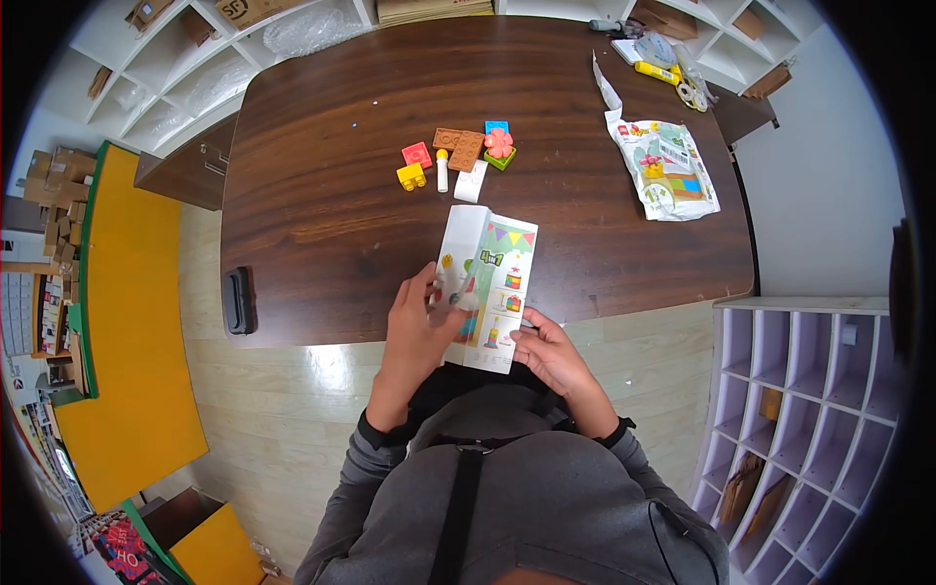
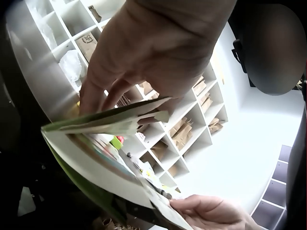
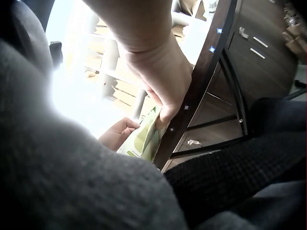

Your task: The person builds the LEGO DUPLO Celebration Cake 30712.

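Note:
A folded paper instruction leaflet (image 1: pixel 512 258), printed with "4in1" and brick models, lies partly open between both hands, over the near table edge. At its left leaf, my left hand (image 1: pixel 414 336) holds the paper between thumb and fingers; the leaf looks blurred there. My right hand (image 1: pixel 556 359) pinches the lower right edge, thumb on the printed side. Seen from the left wrist, the leaflet (image 2: pixel 96 148) gapes open in a V, the left hand (image 2: pixel 148 52) over its upper leaf and the right hand (image 2: pixel 211 211) at its far end.
Beyond the leaflet sit brown bricks (image 1: pixel 466 151), a red brick (image 1: pixel 416 154), a yellow brick (image 1: pixel 411 176), a yellow-tipped white stick (image 1: pixel 442 172) and a pink flower piece (image 1: pixel 499 144). A printed bag (image 1: pixel 671 171) lies right; a black case (image 1: pixel 238 300) lies left.

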